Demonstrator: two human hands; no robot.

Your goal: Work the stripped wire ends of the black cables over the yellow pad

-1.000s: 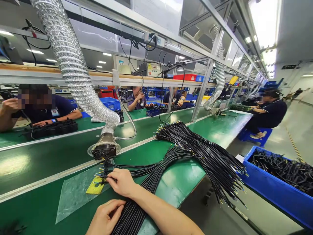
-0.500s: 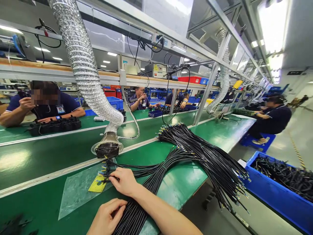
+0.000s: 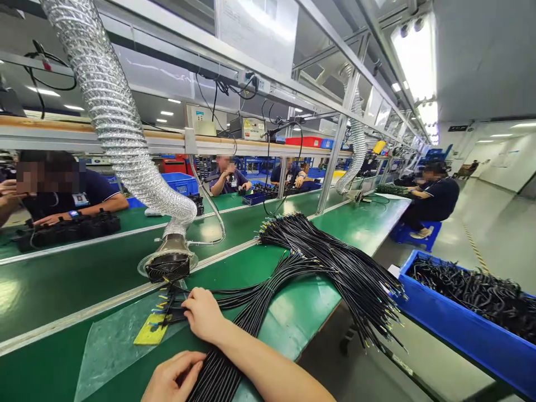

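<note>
My right hand (image 3: 204,314) rests over the near end of a row of black cables (image 3: 220,373), its fingers curled in a pinch around a cable close to the stripped end. Yellow and blue wire tips (image 3: 161,306) stick out left of it, over a yellow sponge (image 3: 144,335) on a clear plastic sheet (image 3: 100,357). My left hand (image 3: 172,378) is lower, thumb and forefinger brought together at the left edge of the same cables. What lies between those fingertips is too small to make out.
A fume extraction hood (image 3: 170,262) on a silver flexible duct (image 3: 117,117) stands just beyond the wires. A big cable pile (image 3: 330,251) overhangs the green bench (image 3: 288,329) at right. A blue bin (image 3: 452,310) of cables sits beyond. Co-workers (image 3: 94,190) sit across the line.
The camera view swings right, then back left. My right hand draws slightly away from the wire tips and sponge. My left hand stays nearly in place at the cables.
</note>
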